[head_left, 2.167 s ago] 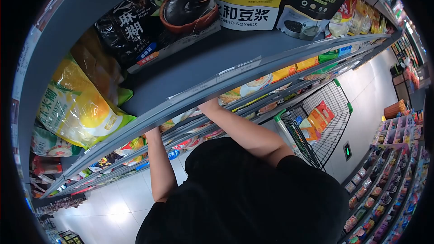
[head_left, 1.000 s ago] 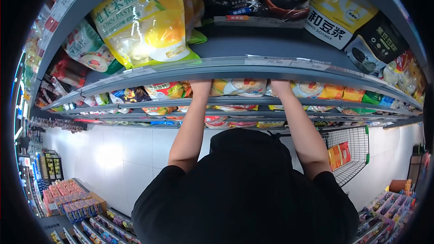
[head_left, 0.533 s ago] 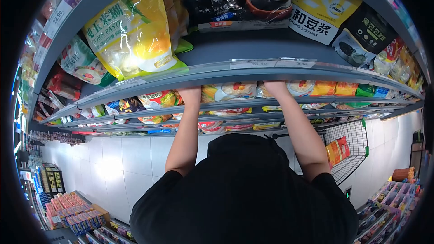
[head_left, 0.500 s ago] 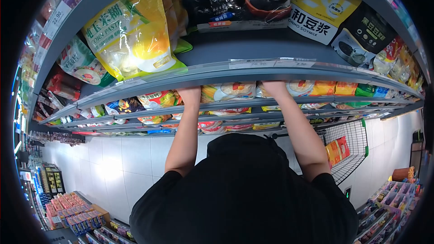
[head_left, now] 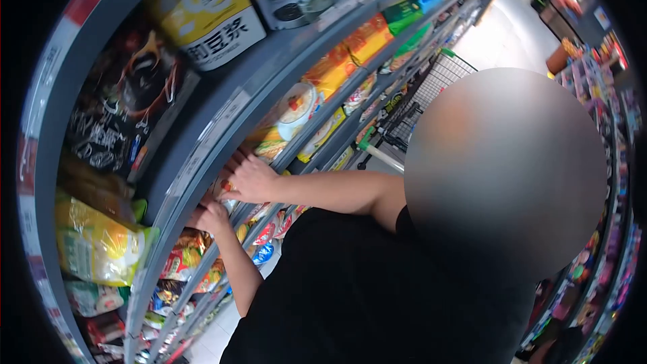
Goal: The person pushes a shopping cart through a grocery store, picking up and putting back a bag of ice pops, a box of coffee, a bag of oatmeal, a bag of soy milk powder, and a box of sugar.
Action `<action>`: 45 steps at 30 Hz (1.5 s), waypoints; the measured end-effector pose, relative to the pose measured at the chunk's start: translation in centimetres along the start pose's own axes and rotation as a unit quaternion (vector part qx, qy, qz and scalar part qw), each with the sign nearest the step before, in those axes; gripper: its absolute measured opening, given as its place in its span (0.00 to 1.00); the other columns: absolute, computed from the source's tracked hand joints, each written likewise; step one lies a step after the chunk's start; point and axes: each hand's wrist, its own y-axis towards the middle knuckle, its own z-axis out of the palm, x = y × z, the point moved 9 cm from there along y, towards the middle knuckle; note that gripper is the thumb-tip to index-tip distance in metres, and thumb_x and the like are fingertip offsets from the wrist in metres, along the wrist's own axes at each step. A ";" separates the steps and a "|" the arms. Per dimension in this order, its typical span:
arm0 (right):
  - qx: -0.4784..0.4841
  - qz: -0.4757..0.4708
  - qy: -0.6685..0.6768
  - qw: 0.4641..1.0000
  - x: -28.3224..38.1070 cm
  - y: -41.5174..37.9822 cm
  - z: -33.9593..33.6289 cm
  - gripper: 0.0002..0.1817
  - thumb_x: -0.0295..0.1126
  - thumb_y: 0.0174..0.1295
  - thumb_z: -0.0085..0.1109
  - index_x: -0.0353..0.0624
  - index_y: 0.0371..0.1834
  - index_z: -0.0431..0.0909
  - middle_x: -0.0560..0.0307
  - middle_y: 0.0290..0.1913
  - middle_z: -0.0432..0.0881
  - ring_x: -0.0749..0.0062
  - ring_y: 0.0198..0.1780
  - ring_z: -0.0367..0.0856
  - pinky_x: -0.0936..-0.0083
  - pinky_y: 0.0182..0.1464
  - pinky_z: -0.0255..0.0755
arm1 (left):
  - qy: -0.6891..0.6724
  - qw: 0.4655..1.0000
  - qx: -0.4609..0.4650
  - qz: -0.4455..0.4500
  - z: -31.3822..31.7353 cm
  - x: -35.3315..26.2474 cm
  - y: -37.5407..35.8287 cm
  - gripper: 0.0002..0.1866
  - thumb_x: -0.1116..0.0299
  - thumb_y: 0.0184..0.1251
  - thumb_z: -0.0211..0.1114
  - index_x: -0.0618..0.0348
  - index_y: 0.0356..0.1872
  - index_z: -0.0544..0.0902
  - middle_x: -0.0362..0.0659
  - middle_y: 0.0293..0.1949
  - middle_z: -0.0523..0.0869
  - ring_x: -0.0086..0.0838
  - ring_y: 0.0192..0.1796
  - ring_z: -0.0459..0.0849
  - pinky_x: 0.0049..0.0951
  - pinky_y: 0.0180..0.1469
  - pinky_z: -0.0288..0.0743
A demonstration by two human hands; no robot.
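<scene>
Both of my hands reach into the shelf level below the upper shelf's edge. My right hand (head_left: 253,176) lies over a white and red food package (head_left: 224,187), its visible fingers apart and some fingertips hidden under the ledge. Close beside it, lower in the view, my left hand (head_left: 211,218) is at the same package. The left fingers are partly hidden, so their grip is unclear. A bag with a bowl picture (head_left: 296,111) sits on that level beyond my right hand.
The upper shelf (head_left: 202,104) holds a yellow and white soymilk bag (head_left: 212,13), a dark bag (head_left: 125,104) and a yellow bag (head_left: 101,246). A shopping cart (head_left: 438,81) stands beyond the shelves. A blurred round patch (head_left: 505,175) covers the right side.
The view has turned and tilted. My hands, earlier wide apart under the shelf edge, are now close together at one package. The cart appears higher in view.
</scene>
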 end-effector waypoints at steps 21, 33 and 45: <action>-0.083 0.511 0.003 0.856 -19.5 -54.1 -16.3 0.30 0.50 0.70 0.75 0.44 0.68 0.84 0.44 0.57 0.91 0.47 0.58 0.90 0.54 0.61 0.85 | -0.495 0.649 0.428 0.387 0.7 -46.1 -12.0 0.32 0.57 0.63 0.80 0.57 0.67 0.83 0.54 0.72 0.83 0.53 0.71 0.83 0.55 0.78 0.72; 0.219 0.697 0.005 0.683 -25.2 -68.9 -12.1 0.21 0.53 0.65 0.63 0.53 0.46 0.96 0.47 0.47 0.96 0.48 0.52 0.95 0.54 0.58 0.88 | -0.188 0.500 0.616 0.579 8.7 -57.5 -24.4 0.15 0.54 0.62 0.71 0.50 0.40 0.96 0.51 0.39 0.96 0.50 0.43 0.97 0.52 0.48 0.90; 0.225 0.701 0.043 0.676 -34.1 -71.6 -15.9 0.22 0.51 0.67 0.59 0.52 0.46 0.96 0.45 0.48 0.96 0.47 0.52 0.95 0.53 0.58 0.88 | -0.089 0.513 0.648 0.556 11.9 -68.9 -22.5 0.17 0.51 0.64 0.69 0.45 0.45 0.97 0.48 0.48 0.97 0.45 0.54 0.96 0.47 0.58 0.88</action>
